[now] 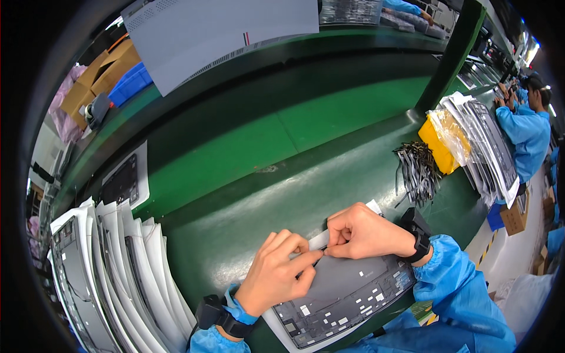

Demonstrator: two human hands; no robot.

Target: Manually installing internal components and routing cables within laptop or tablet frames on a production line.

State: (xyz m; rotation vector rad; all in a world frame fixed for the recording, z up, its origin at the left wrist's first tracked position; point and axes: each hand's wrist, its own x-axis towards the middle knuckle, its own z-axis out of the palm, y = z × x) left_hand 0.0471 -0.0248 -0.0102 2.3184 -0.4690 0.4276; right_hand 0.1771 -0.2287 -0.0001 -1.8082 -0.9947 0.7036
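Observation:
A dark flat device panel (347,282) with small white-marked parts along its near side lies tilted on a white sheet (281,336), in front of me on the green bench. Over its far edge my two hands meet, fingertips almost touching. My right hand (368,232) is pinched closed, knuckles up. From the left comes my left hand (279,270), its index finger and thumb pressed together near the right fingertips. Something small and dark shows between them, too covered to name. Behind the fingers a pale strip (319,240) runs along the panel's edge.
On the left leans a stack of similar panels with white sheets (159,265); another stack (491,147) stands right, beside a yellow bag (441,141). A heap of thin dark strips (416,170) lies before it. One panel (123,179) lies far left. A co-worker (527,135) sits right.

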